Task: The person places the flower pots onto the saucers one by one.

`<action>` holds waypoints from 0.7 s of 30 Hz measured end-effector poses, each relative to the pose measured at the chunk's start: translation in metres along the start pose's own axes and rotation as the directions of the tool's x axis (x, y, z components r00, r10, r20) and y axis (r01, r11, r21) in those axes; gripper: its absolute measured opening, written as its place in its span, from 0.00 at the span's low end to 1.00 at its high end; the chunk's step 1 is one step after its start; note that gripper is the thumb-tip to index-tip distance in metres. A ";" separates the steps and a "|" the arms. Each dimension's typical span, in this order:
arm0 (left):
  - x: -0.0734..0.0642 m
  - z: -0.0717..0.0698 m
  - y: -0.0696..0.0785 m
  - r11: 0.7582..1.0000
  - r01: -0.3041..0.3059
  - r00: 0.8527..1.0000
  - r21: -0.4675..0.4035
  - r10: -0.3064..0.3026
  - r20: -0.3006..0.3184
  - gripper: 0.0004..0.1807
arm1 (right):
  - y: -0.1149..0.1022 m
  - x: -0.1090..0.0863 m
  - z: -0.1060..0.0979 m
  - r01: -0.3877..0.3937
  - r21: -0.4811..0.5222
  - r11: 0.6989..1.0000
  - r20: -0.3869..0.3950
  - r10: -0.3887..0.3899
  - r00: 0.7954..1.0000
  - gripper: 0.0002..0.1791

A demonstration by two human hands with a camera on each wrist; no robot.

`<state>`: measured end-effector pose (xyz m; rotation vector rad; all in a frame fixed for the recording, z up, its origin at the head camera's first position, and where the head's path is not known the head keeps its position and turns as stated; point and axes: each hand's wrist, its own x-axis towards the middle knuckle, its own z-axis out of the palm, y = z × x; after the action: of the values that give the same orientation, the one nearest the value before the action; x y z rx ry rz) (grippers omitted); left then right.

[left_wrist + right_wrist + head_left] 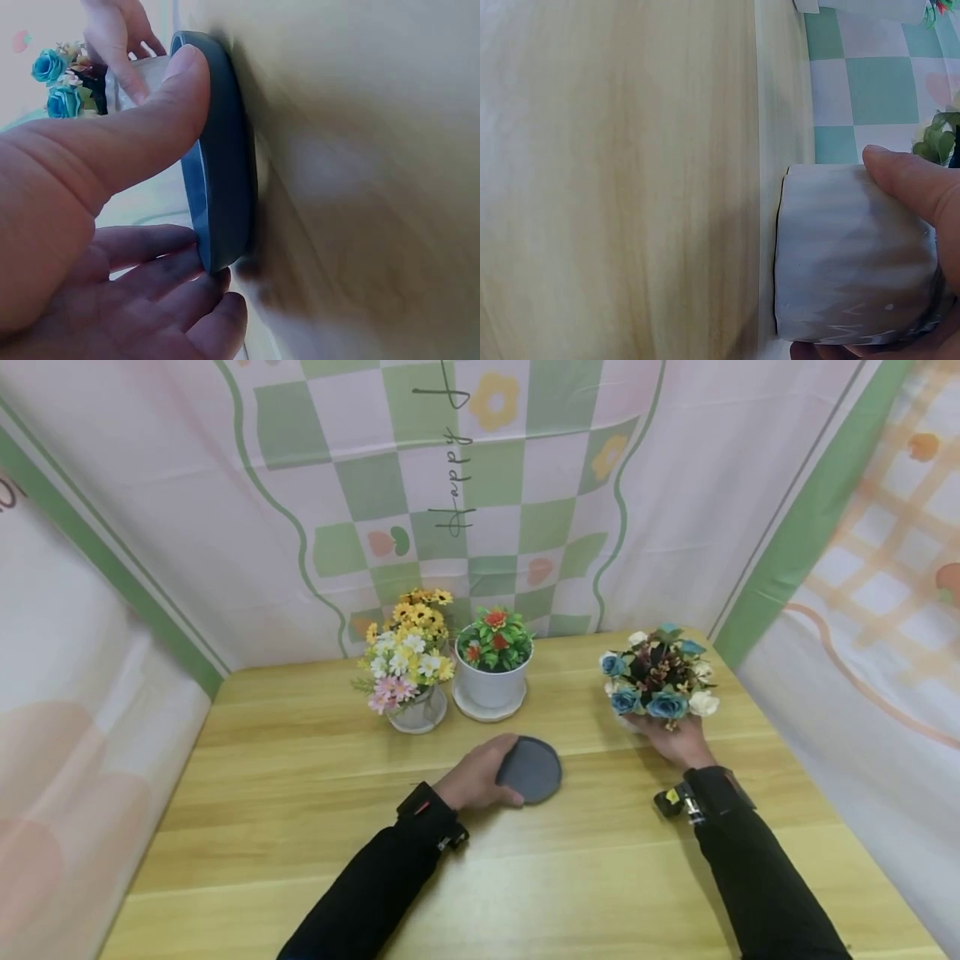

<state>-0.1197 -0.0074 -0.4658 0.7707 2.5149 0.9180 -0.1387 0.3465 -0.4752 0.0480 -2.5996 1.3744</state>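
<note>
My left hand (pixel 477 774) pinches a dark grey round saucer (pixel 532 770) by its left side, thumb on the near edge and fingers at the far edge. In the left wrist view the raised rim of the saucer (pixel 226 165) shows side-on, close to the tabletop; whether it touches is hard to tell. On the right, my right hand (pixel 678 745) grips a white flowerpot (pixel 847 255) of blue and white artificial roses (pixel 660 681). The right wrist view shows the thumb on one side of the pot and fingertips on the other. From the head view, blooms hide most of this pot.
Left of centre at the back stands a pot of pink, white and yellow flowers (pixel 408 664), with orange-yellow blooms (pixel 420 610) behind it. Beside them a white pot (pixel 491 687) with red flowers sits on a white saucer (pixel 489 714). Patterned cloth (pixel 675 485) hangs behind the wooden table (pixel 300 777).
</note>
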 end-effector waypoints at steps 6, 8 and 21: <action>-0.011 0.000 -0.008 1.000 0.001 1.000 -0.024 -0.002 -0.007 0.58 | 0.002 0.001 0.000 0.013 -0.008 1.000 -0.002 -0.013 1.000 0.60; -0.015 -0.001 -0.010 0.999 -0.003 1.000 -0.033 0.003 -0.009 0.58 | 0.003 0.001 0.000 0.017 -0.014 1.000 -0.004 -0.017 1.000 0.60; -0.038 -0.003 -0.023 0.997 -0.007 1.000 -0.079 0.005 -0.020 0.58 | -0.001 0.000 0.001 0.061 -0.001 0.998 -0.017 -0.061 0.998 0.61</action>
<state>-0.0998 -0.0466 -0.4739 0.7482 2.4779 1.0248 -0.1389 0.3456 -0.4748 0.1136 -2.5628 1.3472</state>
